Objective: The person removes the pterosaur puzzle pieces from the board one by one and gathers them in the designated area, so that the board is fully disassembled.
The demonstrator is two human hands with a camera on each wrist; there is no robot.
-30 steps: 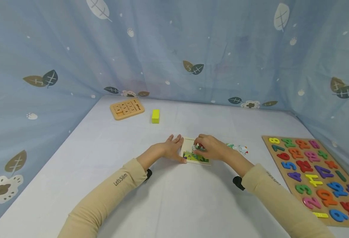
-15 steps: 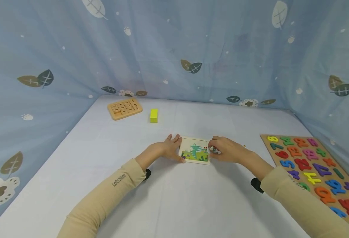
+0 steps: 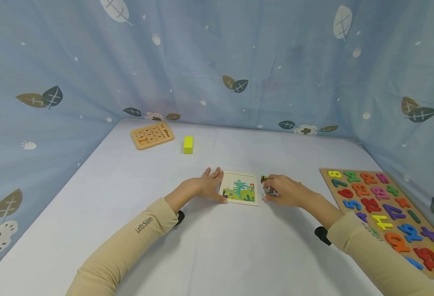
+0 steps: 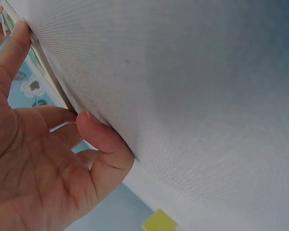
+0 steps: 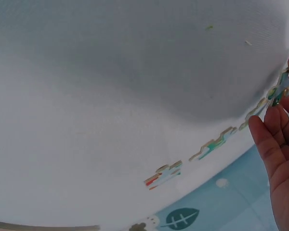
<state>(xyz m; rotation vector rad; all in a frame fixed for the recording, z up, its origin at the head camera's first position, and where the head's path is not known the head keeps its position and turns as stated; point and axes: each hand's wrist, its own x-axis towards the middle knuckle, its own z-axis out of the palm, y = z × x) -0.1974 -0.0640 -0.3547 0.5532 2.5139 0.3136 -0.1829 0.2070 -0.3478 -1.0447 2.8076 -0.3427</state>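
Observation:
A small square wooden jigsaw tray (image 3: 243,202) lies on the white cloth, with a green dinosaur picture (image 3: 239,188) above a strip of green hills inside it. My left hand (image 3: 210,187) rests along its left side, fingers spread at the edge and thumb at the lower left corner. Just right of the tray, my right hand (image 3: 287,191) pinches a colourful puzzle piece (image 5: 282,90) between thumb and fingers, close over the table. Another piece (image 3: 263,179) shows beside those fingertips. More loose pieces (image 5: 214,144) lie in a row in the right wrist view, partly hidden by the hand from the head.
A wooden number slide puzzle (image 3: 152,135) and a yellow block (image 3: 188,145) stand at the back left. On the right lies a board of coloured numbers (image 3: 370,201), partly under the right sleeve. A blue patterned curtain (image 3: 202,61) encloses the table.
My right hand has moved from over the tray to the pieces at its right, uncovering the dinosaur picture. The left hand stays at the tray's left edge.

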